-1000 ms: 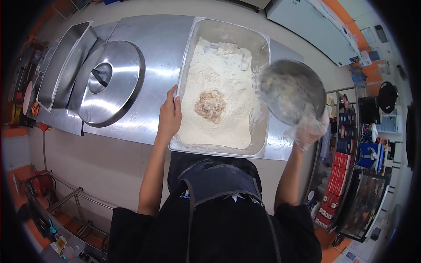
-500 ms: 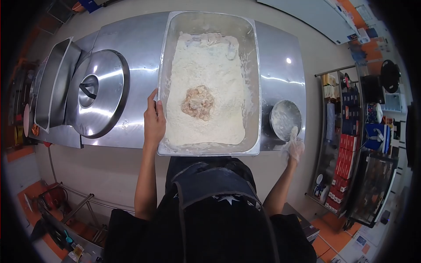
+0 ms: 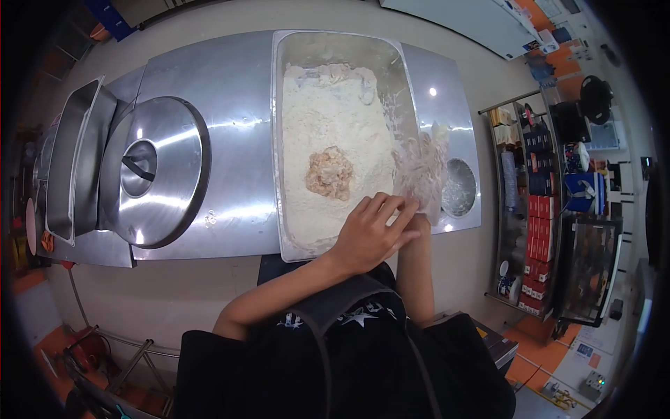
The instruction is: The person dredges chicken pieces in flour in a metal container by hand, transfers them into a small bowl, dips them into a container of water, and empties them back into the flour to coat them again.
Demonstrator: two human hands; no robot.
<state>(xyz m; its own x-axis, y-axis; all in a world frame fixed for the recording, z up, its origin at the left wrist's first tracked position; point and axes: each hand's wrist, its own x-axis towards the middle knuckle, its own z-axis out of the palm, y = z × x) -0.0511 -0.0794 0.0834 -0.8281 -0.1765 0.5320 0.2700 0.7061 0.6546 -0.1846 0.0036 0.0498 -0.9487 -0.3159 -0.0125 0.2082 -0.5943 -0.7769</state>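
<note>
My right hand [image 3: 421,164] wears a clear plastic glove and is held over the right rim of a deep metal pan [image 3: 277,150]. Its fingers point away from me, stretched out and somewhat blurred. Reaching across my body, my left hand [image 3: 373,230] is bare, with its fingers closed on the glove's cuff at the right wrist. Pale flour [image 3: 307,119] fills much of the pan. A lumpy, wet, pinkish-brown clump [image 3: 331,173] sits in the flour. Right of the pan stands a round metal bowl [image 3: 459,187], its inside streaked white, partly behind the glove.
On the left of the steel table [image 3: 234,91] lies a large round metal lid [image 3: 178,164] with a dark handle. Beyond it stands another deep metal pan [image 3: 91,150], tilted in view. A shelf rack with red boxes [image 3: 541,227] is at the right.
My left hand has left the pan's left rim and crossed to my right wrist. My gloved right hand has moved from the bowl up and left to the pan's right rim.
</note>
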